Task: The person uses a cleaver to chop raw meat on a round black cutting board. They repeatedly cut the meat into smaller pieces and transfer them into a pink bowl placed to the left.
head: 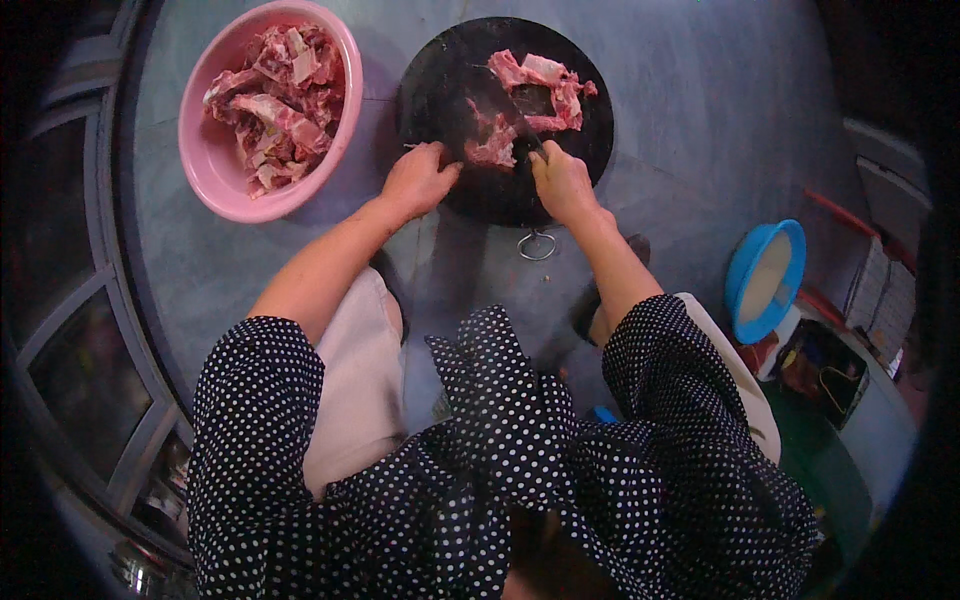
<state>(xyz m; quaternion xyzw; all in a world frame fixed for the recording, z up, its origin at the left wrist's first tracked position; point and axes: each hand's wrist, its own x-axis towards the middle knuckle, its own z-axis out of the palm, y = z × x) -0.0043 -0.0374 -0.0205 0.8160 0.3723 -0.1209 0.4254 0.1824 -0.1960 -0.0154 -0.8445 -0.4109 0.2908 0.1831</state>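
Observation:
On a round black chopping board (450,97) lie pieces of raw bony meat (566,105), grouped toward its far right part. My right hand (562,176) grips the handle of a dark-bladed knife (499,105), probably a cleaver; its blade points away to the upper left and is blurred against the board. Left of the blade's near end is another chunk of raw meat (493,142). My left hand (421,178) is at the board's near left edge, fingers curled, beside that chunk but apart from it. Whether those fingers pinch something small cannot be told.
A pink plastic basin (195,127) heaped with cut raw meat (281,112) stands on the floor at the left. The board has a metal ring (536,245) at its near edge. A blue basin (739,281) with cloudy liquid stands at the right, near a cluttered bin. A framed door runs along the left.

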